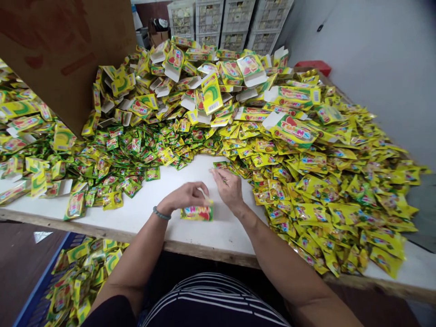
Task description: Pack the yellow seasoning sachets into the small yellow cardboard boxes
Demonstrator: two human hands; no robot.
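My left hand (185, 195), with a beaded bracelet at the wrist, has its fingers curled over the end of a small yellow and green candy box (196, 214). The box lies on its side on the white tabletop (225, 231), with a watermelon picture and bright lettering showing. To the right of it, my right hand (230, 188) is closed, thumb and fingers pressed together. What it pinches is mostly hidden. Just beyond its fingertips is a green packet (220, 165), and I cannot tell whether they touch.
Yellow packets (316, 209) pile up on the right, green packets (119, 154) on the left. Open-flapped boxes (211, 93) heap at the back beside a large cardboard carton (64, 54). A blue crate (44, 286) of filled boxes stands below left. White crates (207, 20) are stacked behind.
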